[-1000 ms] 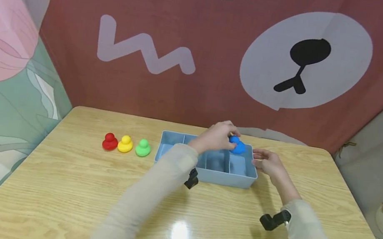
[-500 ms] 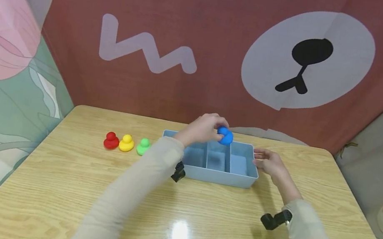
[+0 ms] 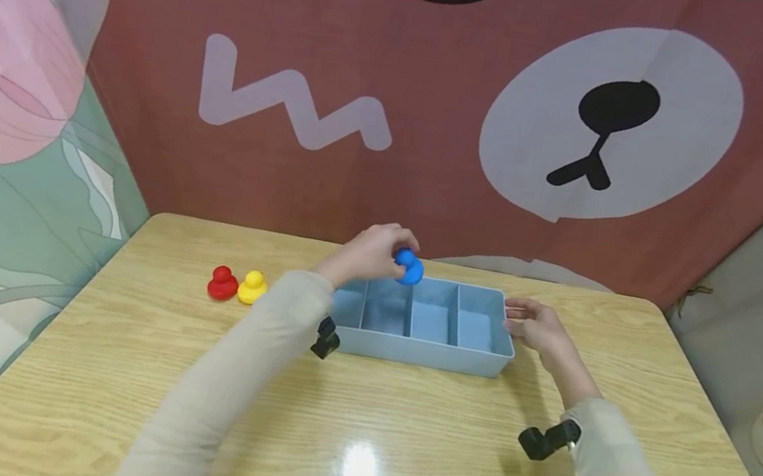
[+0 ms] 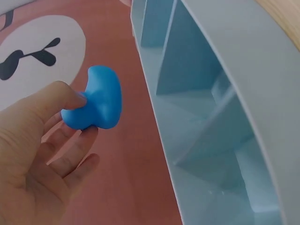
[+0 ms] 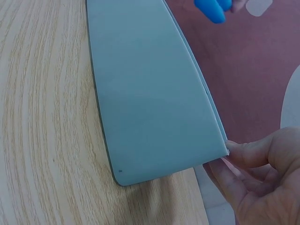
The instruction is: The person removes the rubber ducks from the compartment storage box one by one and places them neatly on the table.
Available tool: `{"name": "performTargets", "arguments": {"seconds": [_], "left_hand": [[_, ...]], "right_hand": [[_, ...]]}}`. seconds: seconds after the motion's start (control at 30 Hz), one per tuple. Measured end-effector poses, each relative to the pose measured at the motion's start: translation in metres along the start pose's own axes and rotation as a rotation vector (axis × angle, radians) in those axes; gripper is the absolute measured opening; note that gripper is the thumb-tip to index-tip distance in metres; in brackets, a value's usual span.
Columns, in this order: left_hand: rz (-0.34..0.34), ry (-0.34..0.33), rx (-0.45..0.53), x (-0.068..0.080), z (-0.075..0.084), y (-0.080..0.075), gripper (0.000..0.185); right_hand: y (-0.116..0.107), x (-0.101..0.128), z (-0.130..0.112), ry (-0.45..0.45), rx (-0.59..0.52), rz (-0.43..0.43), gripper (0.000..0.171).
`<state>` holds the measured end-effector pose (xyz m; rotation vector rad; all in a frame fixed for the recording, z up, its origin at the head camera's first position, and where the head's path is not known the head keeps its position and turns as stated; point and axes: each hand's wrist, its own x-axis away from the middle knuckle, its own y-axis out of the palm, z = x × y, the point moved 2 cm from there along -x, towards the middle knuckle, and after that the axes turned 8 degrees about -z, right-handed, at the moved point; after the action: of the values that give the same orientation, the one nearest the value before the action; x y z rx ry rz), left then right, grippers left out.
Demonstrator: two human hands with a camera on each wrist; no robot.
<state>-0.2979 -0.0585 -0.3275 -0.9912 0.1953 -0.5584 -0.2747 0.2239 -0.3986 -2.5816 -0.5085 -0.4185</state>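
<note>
My left hand (image 3: 369, 254) pinches a small blue toy duck (image 3: 411, 270) between thumb and fingers, above the back rim of a pale blue divided box (image 3: 419, 353). In the left wrist view, the duck (image 4: 105, 98) sits at the fingertips, apart from the box wall. At the box's right end, my right hand (image 3: 539, 330) rests its fairly straight fingers on the outer wall. The right wrist view puts that thumb (image 5: 248, 152) at the rim's corner. Compartments visible in the box hold nothing; its left end is behind the left forearm.
A red toy duck (image 3: 222, 284) and a yellow one (image 3: 253, 287) sit on the wooden table (image 3: 436, 458), left of the box. The left sleeve (image 3: 229, 381) passes close to the yellow duck. A printed cloth (image 3: 270, 177) hangs behind the table's back edge.
My left hand has carried the blue duck leftward from over the box's right compartment. The left forearm now covers the green duck seen earlier. My right hand stays at the box end.
</note>
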Motion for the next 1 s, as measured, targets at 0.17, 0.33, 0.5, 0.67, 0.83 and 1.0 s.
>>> {"name": "performTargets", "arguments": {"seconds": [0.17,0.33,0.5,0.67,0.83,1.0], "left_hand": [[-0.002,-0.02,-0.01,0.007,-0.014,-0.002,0.037],[0.022,-0.037,-0.009,0.015,-0.027,-0.007,0.035],[0.034,-0.071,0.004,0.025,-0.038,-0.014,0.034],[0.03,-0.109,0.01,0.035,-0.051,-0.019,0.034],[0.049,-0.123,0.006,0.046,-0.064,-0.025,0.034],[0.078,-0.138,0.004,0.058,-0.078,-0.032,0.033]], "right_hand": [[0.0,0.0,0.001,0.001,-0.001,0.003,0.053],[-0.001,0.001,0.001,0.003,-0.018,0.001,0.052],[0.0,0.0,0.001,0.01,-0.024,0.006,0.052],[0.0,0.0,0.001,0.006,-0.015,0.006,0.052],[0.001,0.001,0.001,0.001,-0.001,0.016,0.052],[0.0,0.001,-0.001,-0.006,0.005,0.016,0.052]]}}
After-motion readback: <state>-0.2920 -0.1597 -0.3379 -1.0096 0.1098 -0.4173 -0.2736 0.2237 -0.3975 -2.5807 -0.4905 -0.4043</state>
